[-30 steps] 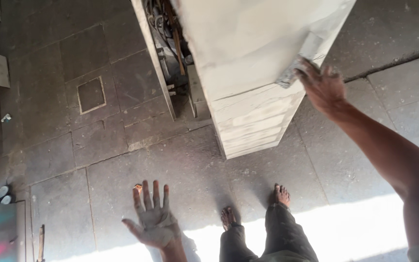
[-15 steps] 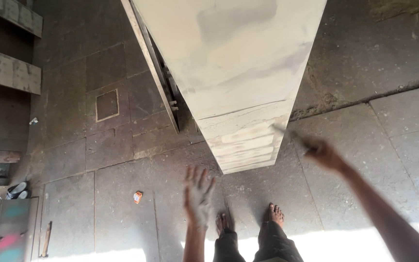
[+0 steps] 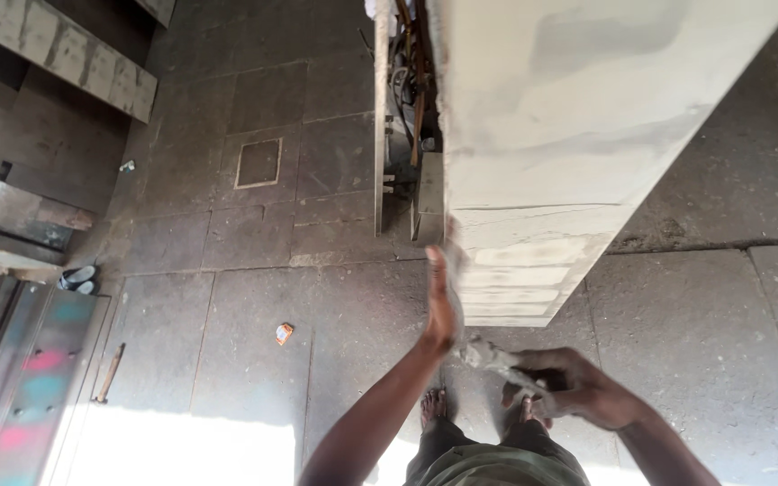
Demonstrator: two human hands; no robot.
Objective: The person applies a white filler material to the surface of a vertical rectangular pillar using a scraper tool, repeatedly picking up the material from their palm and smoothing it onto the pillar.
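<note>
Grey stone floor (image 3: pixel 227 225) is seen far below. Just beyond the left hand (image 3: pixel 440 301), held flat and open, a plastered column (image 3: pixel 542 180) rises; a putty scraper (image 3: pixel 490 355) is gripped by the right hand (image 3: pixel 578 389) beside it.

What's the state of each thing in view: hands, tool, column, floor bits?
Left hand: open, flat, edge-on against the column corner.
Right hand: closed on the putty knife.
Putty knife: blade grey-coated, blurred.
Column: pale coat, patchy grey streaks.
Hammer: lying on the floor.
Small orange packet: lying on the floor.
</note>
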